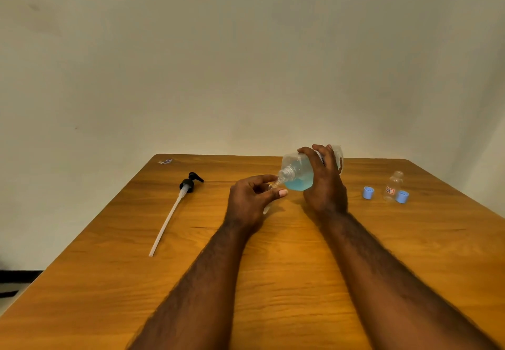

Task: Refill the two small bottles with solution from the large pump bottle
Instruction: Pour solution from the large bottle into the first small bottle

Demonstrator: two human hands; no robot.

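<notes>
Plain beige wall (246, 49) stands behind a wooden worktop (273, 267). The right hand (325, 185) grips the large bottle (299, 174), fingers curled over its body, and holds it tilted above the worktop with the open neck pointing down and left; blue solution pools toward the neck. The left hand (251, 199) pinches a small bottle (274, 185) between thumb and fingers, its mouth right at the large bottle's neck. The pump head (187, 184) with its long white tube lies well apart on the left. The second small bottle (393, 185) stands upright and uncapped on the right, between one blue cap (368, 192) and another blue cap (402, 196) just beside it
</notes>
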